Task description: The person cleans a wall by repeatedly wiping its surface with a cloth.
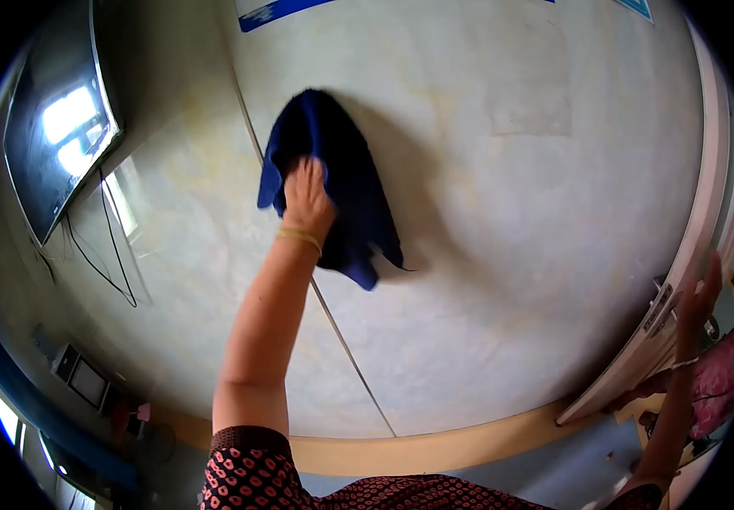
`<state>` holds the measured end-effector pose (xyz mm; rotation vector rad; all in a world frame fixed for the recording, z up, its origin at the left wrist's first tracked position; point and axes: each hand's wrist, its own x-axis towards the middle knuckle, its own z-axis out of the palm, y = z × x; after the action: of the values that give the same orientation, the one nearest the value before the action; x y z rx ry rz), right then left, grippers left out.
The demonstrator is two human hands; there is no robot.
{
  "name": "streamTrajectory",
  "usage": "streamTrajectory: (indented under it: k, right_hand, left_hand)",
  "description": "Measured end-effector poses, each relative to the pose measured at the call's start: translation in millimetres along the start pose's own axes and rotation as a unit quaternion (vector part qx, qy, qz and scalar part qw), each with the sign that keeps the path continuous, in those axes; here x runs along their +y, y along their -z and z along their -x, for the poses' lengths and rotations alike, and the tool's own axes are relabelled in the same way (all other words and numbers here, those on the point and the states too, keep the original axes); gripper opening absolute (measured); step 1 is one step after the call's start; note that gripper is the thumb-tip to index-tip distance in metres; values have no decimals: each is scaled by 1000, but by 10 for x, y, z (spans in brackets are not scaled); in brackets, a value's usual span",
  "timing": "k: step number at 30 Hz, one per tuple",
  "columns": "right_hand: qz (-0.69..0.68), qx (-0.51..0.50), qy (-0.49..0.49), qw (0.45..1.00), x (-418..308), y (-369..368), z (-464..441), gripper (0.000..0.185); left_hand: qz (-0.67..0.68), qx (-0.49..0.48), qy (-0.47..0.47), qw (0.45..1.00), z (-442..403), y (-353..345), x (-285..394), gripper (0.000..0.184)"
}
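A dark blue cloth (354,195) is pressed against the pale wall, its lower corners hanging loose. My left hand (307,195) is closed on the cloth, with the fingertips hidden in its folds. A thin yellowish band (299,238) circles that wrist. Far to the right, my right hand (701,297) is raised by the edge of the door (664,314), fingers stretched upward. It appears to hold nothing, though that side is dim, and I cannot tell whether it touches the door.
A dark screen (61,127) hangs on the wall at upper left, with loose cables (116,263) below it. A narrow strip (346,348) runs down the wall behind the cloth. Blue-and-white signs edge the top. At lower left sits a small framed box (85,378); pink fabric (719,382) lies at lower right.
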<state>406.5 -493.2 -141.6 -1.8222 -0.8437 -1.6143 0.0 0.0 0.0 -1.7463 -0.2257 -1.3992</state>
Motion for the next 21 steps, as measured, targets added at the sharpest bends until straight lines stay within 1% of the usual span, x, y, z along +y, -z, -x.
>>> streamTrajectory:
  k: [1,2,3,4,5,6,7,8,9,10,11,13,15,17,18,20,21]
  right_hand:
    - [13,10,-22,1000,28,19,-92,45]
    - [27,20,-44,998,41,9,-159,45]
    - [25,28,-51,998,280,-89,-168,45]
    - [32,45,-35,998,392,-128,-244,45]
    - [39,62,-25,997,467,-178,-275,45]
    - [37,64,-36,997,507,-267,-248,45]
    - [67,73,-68,993,562,-353,-281,47]
    - [97,80,-94,988,615,-411,-357,48]
    - [96,81,-97,987,629,-446,-390,48]
    - [108,71,-102,986,643,-468,-465,50]
    - [120,59,-107,985,651,-497,-521,53]
    - [111,47,-126,985,758,-583,-565,55]
    - [105,34,-142,984,918,-686,-551,57]
    - [118,11,-169,979,1059,-828,-512,60]
    - [121,12,-165,979,1109,-858,-510,60]
    - [145,-57,-204,966,1192,-913,-465,62]
    - [147,-57,-199,967,1269,-966,-441,62]
  left_hand:
    - [-100,110,-109,983,-44,46,-85,52]
    - [-178,-126,-35,975,-85,108,-169,46]
    - [-145,-77,-41,986,-419,41,-68,44]
    - [-115,-26,-72,990,-567,-37,-135,44]
    - [-131,-47,-63,988,-757,-59,-144,42]
    - [-145,-95,-26,985,-996,40,-44,42]
    - [-158,-141,18,977,-1172,88,78,41]
    - [-169,-136,21,976,-1196,51,148,40]
    - [-181,-131,20,974,-1214,14,190,39]
    - [-93,-44,46,994,-1267,74,298,36]
    - [-112,-269,65,954,-1314,157,403,51]
    - [-126,-355,1,926,-1292,223,607,49]
    - [-30,-223,40,974,-1050,39,752,50]
    - [-3,-131,-11,991,-812,-17,927,49]
    - [37,-137,-23,990,-759,22,1021,49]
    - [47,-167,-45,984,-565,53,1166,50]
    - [54,-180,-47,981,-484,83,1234,51]
